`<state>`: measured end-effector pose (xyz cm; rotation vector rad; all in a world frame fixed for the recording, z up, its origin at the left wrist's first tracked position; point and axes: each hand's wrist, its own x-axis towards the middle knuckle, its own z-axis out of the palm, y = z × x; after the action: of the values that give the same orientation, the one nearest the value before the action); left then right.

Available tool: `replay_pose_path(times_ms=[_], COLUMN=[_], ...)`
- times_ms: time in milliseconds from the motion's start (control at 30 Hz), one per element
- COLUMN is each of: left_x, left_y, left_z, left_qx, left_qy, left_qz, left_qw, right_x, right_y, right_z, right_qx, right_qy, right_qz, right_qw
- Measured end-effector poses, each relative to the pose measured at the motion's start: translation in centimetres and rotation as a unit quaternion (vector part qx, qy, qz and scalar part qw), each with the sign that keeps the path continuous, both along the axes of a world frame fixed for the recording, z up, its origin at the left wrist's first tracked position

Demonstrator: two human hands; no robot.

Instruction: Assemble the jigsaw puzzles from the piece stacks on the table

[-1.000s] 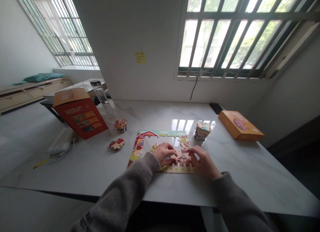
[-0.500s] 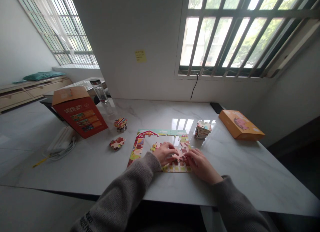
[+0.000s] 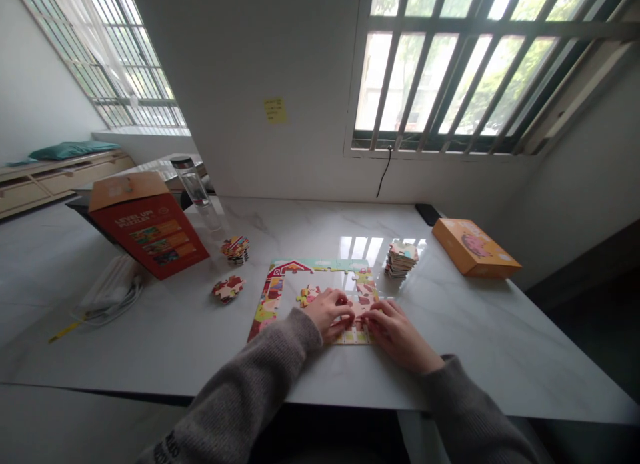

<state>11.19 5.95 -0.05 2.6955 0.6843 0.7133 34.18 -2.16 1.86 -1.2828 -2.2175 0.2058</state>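
On the table lies a partly assembled jigsaw puzzle [image 3: 273,297], its border joined into a frame with a red barn at the top left. My left hand [image 3: 330,314] reaches over its lower middle, fingers curled with the tips on a pinkish puzzle piece [image 3: 358,308]. From the right, my right hand [image 3: 395,329] holds the same piece's edge between bent fingers and thumb, at the lower right of the border. Fingers partly hide the piece, so its exact fit is unclear. A small joined cluster of pieces [image 3: 306,296] rests inside the frame, left of the fingers.
Stacked puzzle pieces [image 3: 401,260] stand right of the puzzle; another stack [image 3: 235,249] and a low pile [image 3: 228,289] are on the left. Further out are a red puzzle box [image 3: 150,224], an orange box [image 3: 475,247], a glass bottle [image 3: 193,183], a dark phone-like object [image 3: 427,215] and a white cable [image 3: 113,297].
The view has shifted slightly. My left fingertips have come lower and closer to my right fingers at the pinkish piece; the stacks and boxes stay put.
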Motion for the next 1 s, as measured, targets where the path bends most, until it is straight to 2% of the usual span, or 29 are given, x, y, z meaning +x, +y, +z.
replay_pose_path(times_ms=[133, 267, 433, 667, 1000], left_x=[0.0, -0.1, -0.2, -0.3, 0.0], left_y=[-0.3, -0.7, -1.1, -0.8, -1.7], left_z=[0.1, 0.7, 1.1, 0.5, 1.5], left_qx=[0.033, 0.054, 0.054, 0.057, 0.025], left_qy=[0.007, 0.029, 0.046, 0.050, 0.027], left_qz=[0.008, -0.047, -0.070, -0.071, -0.085], left_qw=[0.999, 0.997, 0.995, 0.995, 0.996], right_x=[0.0, 0.1, 0.1, 0.3, 0.3], right_y=[0.0, -0.1, -0.2, -0.1, -0.1], right_z=[-0.1, -0.2, -0.1, -0.4, -0.5], right_qx=[0.012, 0.014, 0.004, 0.003, 0.002], right_qy=[-0.008, -0.007, -0.003, 0.017, 0.008], right_qz=[0.002, 0.006, 0.010, 0.006, 0.009], right_qw=[1.000, 1.000, 1.000, 1.000, 1.000])
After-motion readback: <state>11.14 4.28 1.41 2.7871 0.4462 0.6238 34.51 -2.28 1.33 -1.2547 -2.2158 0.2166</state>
